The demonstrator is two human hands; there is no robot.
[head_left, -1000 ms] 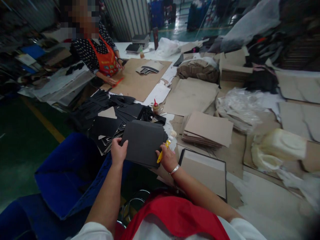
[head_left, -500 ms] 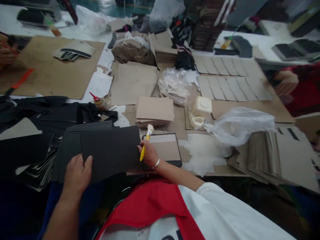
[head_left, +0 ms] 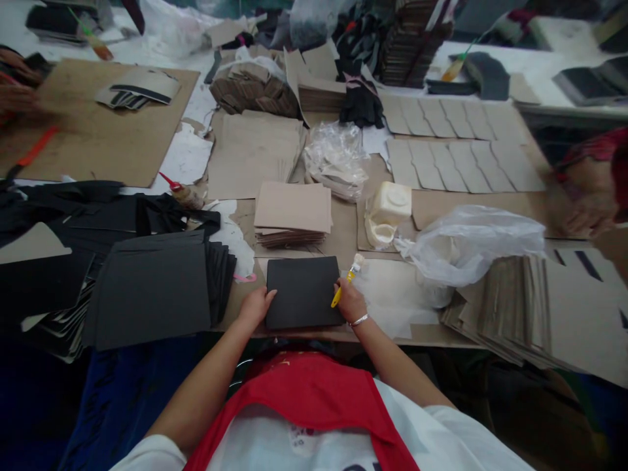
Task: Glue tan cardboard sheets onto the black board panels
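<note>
Cluttered worktop (head_left: pixel 432 332): left hand (head_left: pixel 256 306) pinches a black board (head_left: pixel 301 291); right hand (head_left: pixel 352 302) clasps a brush (head_left: pixel 350 275). Positioning appears underway; squared edges matter next.

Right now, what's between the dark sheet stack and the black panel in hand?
Left hand, pink strip, some torn white paper and brown board, in the head view.

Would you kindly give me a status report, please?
Left hand at left edge of black panel. Right hand at its right edge, holding yellow brush. Cardboard stack just beyond panel.
</note>
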